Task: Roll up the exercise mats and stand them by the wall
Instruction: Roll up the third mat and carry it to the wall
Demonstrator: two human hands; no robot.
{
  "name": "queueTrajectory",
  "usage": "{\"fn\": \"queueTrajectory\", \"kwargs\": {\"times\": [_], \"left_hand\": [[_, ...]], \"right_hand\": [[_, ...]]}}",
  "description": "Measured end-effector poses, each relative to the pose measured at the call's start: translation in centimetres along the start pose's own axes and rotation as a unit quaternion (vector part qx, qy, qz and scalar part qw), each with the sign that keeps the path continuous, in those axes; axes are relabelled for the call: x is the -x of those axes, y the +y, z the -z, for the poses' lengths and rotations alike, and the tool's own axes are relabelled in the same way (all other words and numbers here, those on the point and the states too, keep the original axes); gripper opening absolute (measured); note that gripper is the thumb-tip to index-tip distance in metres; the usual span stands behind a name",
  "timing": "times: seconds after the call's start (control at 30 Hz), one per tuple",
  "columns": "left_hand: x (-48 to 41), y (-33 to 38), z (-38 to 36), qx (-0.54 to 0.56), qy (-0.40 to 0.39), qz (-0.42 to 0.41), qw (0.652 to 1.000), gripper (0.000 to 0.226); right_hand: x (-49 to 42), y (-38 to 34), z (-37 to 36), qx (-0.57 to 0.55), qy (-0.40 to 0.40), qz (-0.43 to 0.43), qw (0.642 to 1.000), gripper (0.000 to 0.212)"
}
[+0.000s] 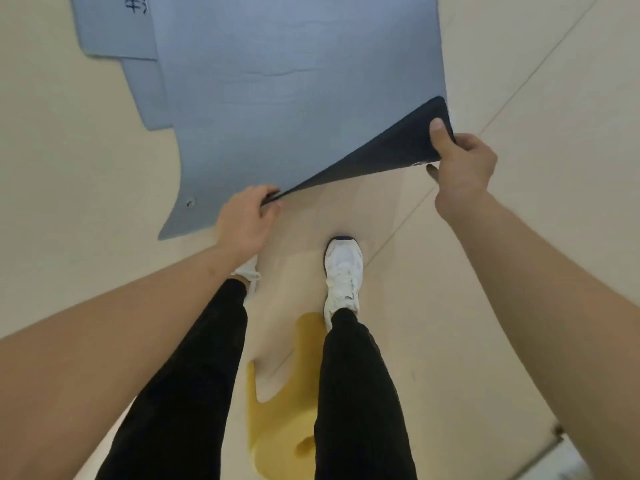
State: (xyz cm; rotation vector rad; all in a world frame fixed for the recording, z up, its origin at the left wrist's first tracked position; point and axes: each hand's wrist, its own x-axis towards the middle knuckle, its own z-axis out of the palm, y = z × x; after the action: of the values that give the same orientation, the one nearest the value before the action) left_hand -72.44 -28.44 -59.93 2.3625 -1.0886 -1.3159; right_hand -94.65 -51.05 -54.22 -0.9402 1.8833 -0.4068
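A grey-blue exercise mat [277, 98] lies flat on the pale floor in front of me. Its near right corner is lifted and folded back, showing a dark underside [391, 150]. My right hand [460, 168] grips that raised corner, thumb on top. My left hand [247, 220] pinches the near edge of the same mat where the fold starts. Two more grey-blue mats [114, 26] lie underneath, their edges sticking out at the upper left; one has black writing on it.
My legs in black trousers and white shoes [343, 271] stand just behind the mat's near edge. A yellow foam piece [277, 410] lies on the floor between my feet. Pale floor with thin seams [519, 88] extends to the right.
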Motion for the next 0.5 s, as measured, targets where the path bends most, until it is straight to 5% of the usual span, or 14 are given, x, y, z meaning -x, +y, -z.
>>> {"fn": "queueTrajectory", "kwargs": {"times": [0.13, 0.2, 0.27, 0.33, 0.5], "left_hand": [[-1.3, 0.9, -1.0, -0.047, 0.041, -0.007, 0.998, 0.029], [-2.3, 2.4, -1.9, -0.020, 0.067, 0.011, 0.997, 0.030], [-3.4, 4.0, -2.7, -0.034, 0.100, 0.003, 0.994, 0.033], [-4.3, 4.9, -3.3, -0.092, 0.120, -0.036, 0.988, 0.036], [-7.7, 2.7, -5.8, -0.173, 0.131, -0.173, 0.961, 0.037]], "right_hand": [[-0.3, 2.1, 1.0, 0.038, 0.031, 0.067, 0.997, 0.026], [1.0, 3.2, 1.5, 0.094, 0.057, 0.153, 0.982, 0.049], [3.0, 4.6, 1.6, 0.162, 0.063, 0.269, 0.947, 0.065], [4.3, 6.9, 0.9, 0.213, 0.029, 0.373, 0.903, 0.057], [2.4, 14.3, -4.6, 0.317, -0.064, 0.497, 0.805, 0.054]]}}
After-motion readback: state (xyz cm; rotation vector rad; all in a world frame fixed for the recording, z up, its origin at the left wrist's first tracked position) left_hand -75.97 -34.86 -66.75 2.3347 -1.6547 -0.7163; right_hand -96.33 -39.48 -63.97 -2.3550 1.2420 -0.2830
